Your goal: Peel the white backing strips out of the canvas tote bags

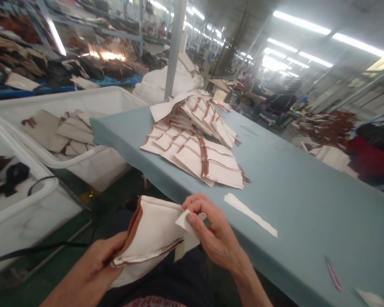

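A sewn leather piece (pixel 160 221), cream on its outer face with brown edges, is held over my lap. My left hand (pixel 99 260) grips its lower left end, fingers closed around the brown edge. At the opposite end my right hand (pixel 211 226) pinches a small white strip (pixel 183 220) between thumb and fingers, against the piece. A pale flap hangs below that hand; whether it joins the strip I cannot tell. Beyond my hands, stacked cream pieces with brown seams (pixel 208 157) lie on the blue-grey table (pixel 294 187).
A loose white strip (pixel 251 214) and a pink-handled tool (pixel 333 275) lie on the table. White bins (pixel 92 164) stand at left, one holding more cream pieces (pixel 51 130). A metal post (pixel 175 51) rises behind the table. A person (pixel 280 102) sits farther back.
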Available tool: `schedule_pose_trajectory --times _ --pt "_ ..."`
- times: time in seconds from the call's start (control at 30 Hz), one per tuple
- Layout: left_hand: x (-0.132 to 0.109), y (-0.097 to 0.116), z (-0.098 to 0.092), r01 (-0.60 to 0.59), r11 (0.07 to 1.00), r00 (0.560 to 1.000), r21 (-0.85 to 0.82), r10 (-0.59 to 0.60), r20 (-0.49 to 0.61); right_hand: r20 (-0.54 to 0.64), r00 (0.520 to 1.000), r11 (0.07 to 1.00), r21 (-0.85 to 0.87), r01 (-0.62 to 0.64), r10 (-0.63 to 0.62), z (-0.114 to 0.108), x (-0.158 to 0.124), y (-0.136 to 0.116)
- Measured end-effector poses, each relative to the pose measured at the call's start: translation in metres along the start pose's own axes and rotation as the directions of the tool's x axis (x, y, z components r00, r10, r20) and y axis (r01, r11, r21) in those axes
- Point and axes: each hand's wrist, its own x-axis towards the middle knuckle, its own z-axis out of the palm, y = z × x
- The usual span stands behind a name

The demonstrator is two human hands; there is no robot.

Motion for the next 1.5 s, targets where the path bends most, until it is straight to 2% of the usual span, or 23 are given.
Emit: schedule_pose_trajectory --times 0.1,0.17,0.23,0.33,0.4,0.47,0.57,0.67,0.77,0.87,0.93,1.0,1.1,1.27,1.4,1.5 --pt "-0.010 -0.007 0.012 0.021 0.999 0.997 -0.029 -0.019 0.069 0.117 0.991 0.996 -0.043 0.072 -0.066 -0.012 -0.003 0.000" --pt "-0.013 -0.008 0.020 0.006 1.000 0.998 -0.026 -0.004 0.061 0.237 0.969 0.995 -0.050 0.085 -0.070 -0.014 -0.005 -0.003" --pt "-0.012 -0.008 0.028 -0.033 0.999 0.995 -0.007 0.033 0.099 0.298 0.951 0.983 -0.128 0.131 -0.088 -0.013 -0.008 -0.006" --pt "-0.007 -0.010 0.041 -0.136 0.988 0.979 0.070 0.123 0.160 0.233 0.949 0.882 -0.371 0.290 -0.214 -0.009 -0.017 -0.012" --pt "-0.004 -0.013 0.050 -0.248 0.955 0.967 0.162 0.234 0.099 0.181 0.934 0.798 -0.485 0.357 -0.308 -0.008 -0.026 -0.016" --pt "-0.004 -0.013 0.059 -0.378 0.890 0.922 0.256 0.386 0.020 0.153 0.926 0.765 -0.526 0.372 -0.346 -0.009 -0.035 -0.018" --pt "-0.007 -0.006 0.070 -0.542 0.769 0.813 0.337 0.582 -0.020 0.101 0.924 0.755 -0.547 0.361 -0.368 -0.007 -0.047 -0.017" --pt "-0.008 0.010 0.076 -0.597 0.713 0.743 0.367 0.664 -0.082 0.043 0.922 0.739 -0.584 0.336 -0.384 -0.004 -0.054 -0.013" --pt "-0.007 0.023 0.078 -0.614 0.705 0.716 0.355 0.686 -0.126 0.033 0.928 0.735 -0.600 0.315 -0.371 0.001 -0.059 -0.007" --pt "-0.006 0.027 0.076 -0.549 0.765 0.768 0.336 0.620 -0.158 0.048 0.935 0.747 -0.587 0.310 -0.351 0.005 -0.063 -0.003" --pt "-0.005 0.026 0.074 -0.506 0.808 0.823 0.301 0.557 -0.110 0.050 0.932 0.752 -0.576 0.322 -0.360 0.008 -0.065 -0.001" --pt "-0.004 0.023 0.073 -0.491 0.835 0.852 0.248 0.519 -0.062 0.053 0.927 0.752 -0.568 0.333 -0.370 0.012 -0.066 0.001" --pt "-0.005 0.022 0.073 -0.460 0.871 0.879 0.174 0.474 -0.045 0.059 0.927 0.751 -0.569 0.336 -0.370 0.015 -0.068 0.003" --pt "-0.010 0.028 0.070 -0.365 0.929 0.928 0.066 0.357 0.107 0.072 0.920 0.740 -0.572 0.354 -0.385 0.018 -0.069 0.002" --pt "-0.016 0.040 0.060 -0.187 0.982 0.958 -0.030 0.189 0.214 0.147 0.893 0.690 -0.587 0.425 -0.425 0.020 -0.069 -0.001" --pt "-0.016 0.050 0.051 -0.050 0.998 0.950 -0.048 0.063 0.304 0.198 0.881 0.654 -0.605 0.455 -0.430 0.021 -0.067 -0.006"
